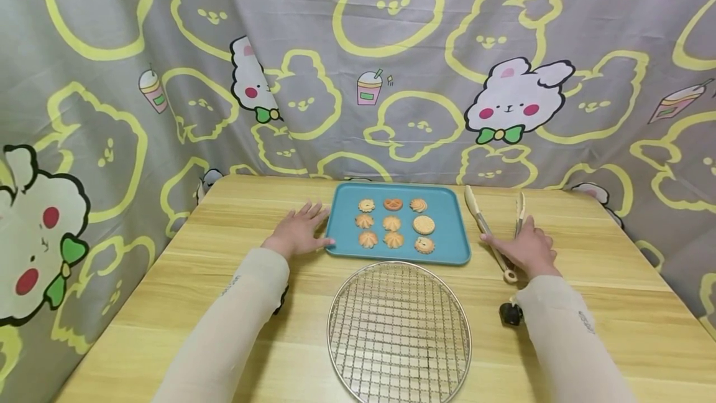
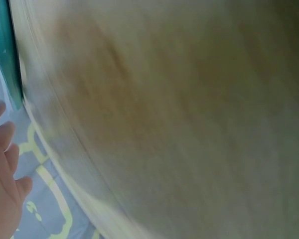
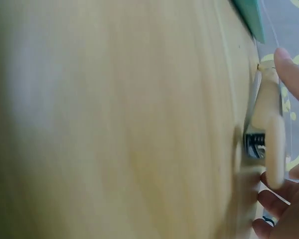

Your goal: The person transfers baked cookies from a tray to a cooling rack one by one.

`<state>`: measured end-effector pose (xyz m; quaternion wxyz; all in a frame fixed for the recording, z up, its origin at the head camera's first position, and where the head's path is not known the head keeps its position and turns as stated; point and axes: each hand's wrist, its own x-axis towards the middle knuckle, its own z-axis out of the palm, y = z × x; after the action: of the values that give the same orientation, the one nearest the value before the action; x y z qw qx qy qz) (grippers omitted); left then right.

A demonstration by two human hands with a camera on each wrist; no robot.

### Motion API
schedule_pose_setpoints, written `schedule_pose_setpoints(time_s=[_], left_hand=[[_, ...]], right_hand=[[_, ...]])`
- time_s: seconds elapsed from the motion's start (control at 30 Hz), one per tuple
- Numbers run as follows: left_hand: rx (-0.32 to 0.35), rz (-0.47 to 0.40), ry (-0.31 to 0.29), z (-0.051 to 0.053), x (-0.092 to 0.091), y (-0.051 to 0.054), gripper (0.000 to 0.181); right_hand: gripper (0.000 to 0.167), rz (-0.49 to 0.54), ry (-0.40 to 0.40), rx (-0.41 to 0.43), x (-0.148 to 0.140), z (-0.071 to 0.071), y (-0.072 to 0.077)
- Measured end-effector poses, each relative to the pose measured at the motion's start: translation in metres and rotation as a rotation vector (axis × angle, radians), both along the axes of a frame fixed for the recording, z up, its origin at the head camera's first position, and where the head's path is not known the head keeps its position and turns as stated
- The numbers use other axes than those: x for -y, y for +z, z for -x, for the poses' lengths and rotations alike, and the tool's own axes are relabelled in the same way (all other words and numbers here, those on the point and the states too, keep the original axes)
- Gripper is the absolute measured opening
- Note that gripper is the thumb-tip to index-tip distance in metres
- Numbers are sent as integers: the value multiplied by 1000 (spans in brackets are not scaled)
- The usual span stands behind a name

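A blue-green tray (image 1: pixel 398 255) lies on the table with several cookies (image 1: pixel 391 223) set out in rows on it. At its left edge is my left hand (image 1: pixel 296 231), fingers spread, with the thumb and fingertips at the rim. My right hand (image 1: pixel 528 249) is over the right arm of a pair of spread tongs (image 1: pixel 485 224), thumb stretched toward the left arm. In the right wrist view the beige tongs (image 3: pixel 269 102) show between the extended thumb and the loosely bent fingers, which are not closed round them. Part of the tongs is hidden under the hand.
A round wire cooling rack (image 1: pixel 399 334) lies in front of the tray, between my forearms. The wooden table (image 1: pixel 184 303) ends at a patterned curtain (image 1: pixel 313 23) behind and at the left. Black wrist devices (image 1: pixel 510 314) sit under the sleeves.
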<state>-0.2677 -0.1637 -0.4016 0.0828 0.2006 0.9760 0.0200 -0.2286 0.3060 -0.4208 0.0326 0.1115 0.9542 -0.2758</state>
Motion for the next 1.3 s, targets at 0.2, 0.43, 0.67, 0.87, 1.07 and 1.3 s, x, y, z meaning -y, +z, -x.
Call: schedule_pose_setpoints(time_s=[0.2, 0.43, 0.67, 0.87, 1.07, 1.3], left_hand=[[40, 3, -11, 0, 0, 0, 81], [70, -9, -35, -1, -2, 2, 77], [79, -7, -42, 0, -4, 2, 75], [87, -12, -42, 1, -4, 0, 76], [93, -21, -46, 1, -4, -2, 76], [92, -19, -42, 2, -3, -5, 76]], right_hand=[[131, 4, -24, -43, 4, 1, -4], [127, 6, -49, -75, 7, 1, -7], [121, 18, -82, -92, 11, 1, -7], [114, 53, -105, -106, 12, 0, -9], [115, 72, -117, -118, 12, -1, -10], [112, 119, -113, -165, 8, 0, -13]])
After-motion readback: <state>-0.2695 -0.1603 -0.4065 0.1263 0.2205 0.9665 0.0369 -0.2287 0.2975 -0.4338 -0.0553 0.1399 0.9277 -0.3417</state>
